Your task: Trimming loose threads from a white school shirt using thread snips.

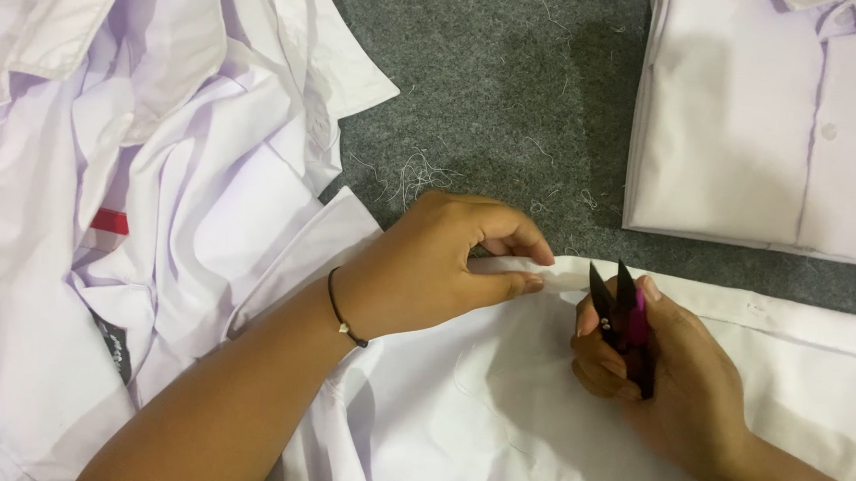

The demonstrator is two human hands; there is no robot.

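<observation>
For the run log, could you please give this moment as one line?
left hand: pinching white shirt edge | right hand: holding thread snips, blades up | folded shirts: top right

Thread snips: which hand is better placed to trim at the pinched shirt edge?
Right. The right hand already holds the thread snips, blades up near the shirt edge; the left hand is busy pinching that edge.

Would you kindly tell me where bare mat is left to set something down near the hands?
The grey felt mat shows bare between the crumpled shirt heap and the folded shirt stack, littered only with thread scraps. A thin strip runs below the stack. Elsewhere is crowded: the left hand pinches the spread shirt, the right hand holds thread snips.
</observation>
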